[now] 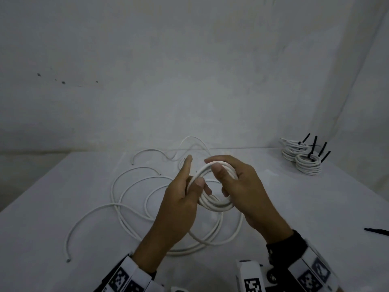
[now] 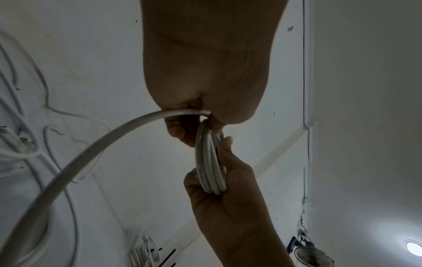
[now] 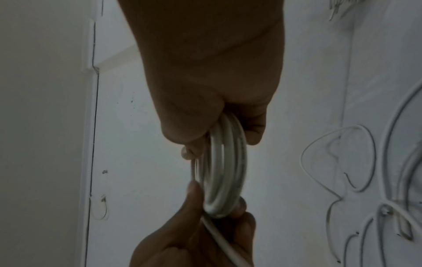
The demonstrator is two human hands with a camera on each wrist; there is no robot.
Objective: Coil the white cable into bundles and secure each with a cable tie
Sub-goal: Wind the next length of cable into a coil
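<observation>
Above the white table (image 1: 63, 207), in the head view, a small coil (image 1: 214, 199) of white cable is held between both hands. The left hand (image 1: 181, 199) is closed on the coil's left side, its thumb pressed onto the strands while the index finger is stretched upward. The right hand (image 1: 242, 186) is curled round the coil's upper right, thumb on top and fingers passed through the ring. Loose white cable (image 1: 130, 190) is spread in wide loops on the table under and to the left of the hands, and one cut end lies near the front left. Finished bundles (image 1: 303, 159), each bound with a black cable tie, are stacked at the far right corner. A single black cable tie (image 1: 376, 231) is seen at the right edge.

From the left wrist view, the left hand (image 2: 205, 72) is seen from below, its fingers clamped on the top of the coil (image 2: 211, 162), with one free run of cable (image 2: 91, 153) curving away to the lower left. The right hand (image 2: 228, 207) is gripped on the coil's lower end. The bundles (image 2: 143, 252) are partly visible at the bottom.

From the right wrist view, the right hand (image 3: 212, 81) is closed over the top of the coil (image 3: 226, 171), and the left hand (image 3: 194, 243) is pinched on its lower end. Loose cable (image 3: 388, 162) lies at the right.
</observation>
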